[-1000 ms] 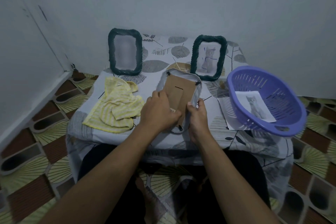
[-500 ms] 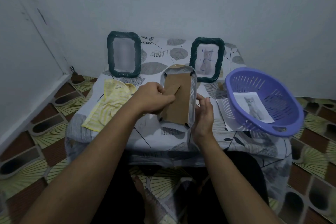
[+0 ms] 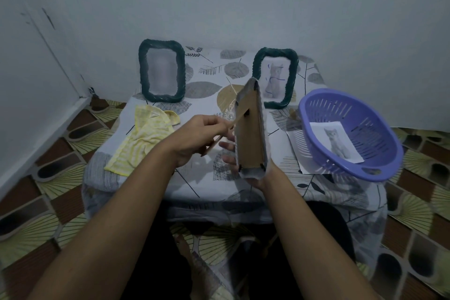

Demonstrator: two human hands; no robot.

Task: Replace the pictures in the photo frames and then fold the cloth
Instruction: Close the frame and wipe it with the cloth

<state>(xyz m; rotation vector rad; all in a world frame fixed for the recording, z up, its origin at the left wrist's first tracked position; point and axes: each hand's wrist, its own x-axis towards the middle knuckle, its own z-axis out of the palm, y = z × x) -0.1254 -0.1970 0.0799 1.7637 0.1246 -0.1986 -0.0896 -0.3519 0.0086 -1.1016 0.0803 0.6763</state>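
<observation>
I hold a grey photo frame (image 3: 250,129) upright over the table, its brown cardboard back facing me. My right hand (image 3: 233,156) grips the frame from behind, mostly hidden, with fingers showing at its left edge. My left hand (image 3: 197,137) pinches the cardboard stand strip (image 3: 219,137) pulled out from the back. Two dark green frames stand at the rear: the left frame (image 3: 161,73) looks blurred, the right frame (image 3: 275,80) shows a cat picture. A yellow striped cloth (image 3: 140,140) lies crumpled at the left of the table.
A purple slotted basket (image 3: 350,129) sits tilted at the table's right with a cat picture (image 3: 337,141) inside; a paper sheet (image 3: 295,151) lies under it. The small table (image 3: 194,178) has a leaf-print cover. Walls close in behind and at left.
The grey frame has been lifted off the table and turned upright, edge toward me. My left hand has pulled the stand strip outward to the left.
</observation>
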